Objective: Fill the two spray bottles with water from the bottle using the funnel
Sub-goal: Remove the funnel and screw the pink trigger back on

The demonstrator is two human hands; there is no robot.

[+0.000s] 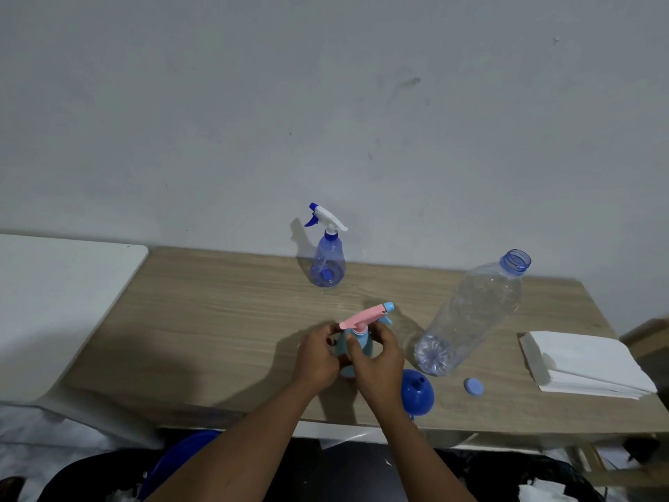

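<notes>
Head view | near the desk's (pixel 217 320) front edge, left grip (pixel 318 356) clamps the pink-topped spray bottle (pixel 364 318) by its body, right grip (pixel 376 360) pinches its collar | best done holding the body upright and still, turning only the collar, squarely | funnel (pixel 416 391) lies just beside

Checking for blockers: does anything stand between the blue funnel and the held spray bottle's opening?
Yes: the pink plastic trigger head sits on the neck of the light blue plastic spray bottle, gripped by the left hand and right hand. The blue plastic funnel lies mouth-down on the table nearby.
</notes>
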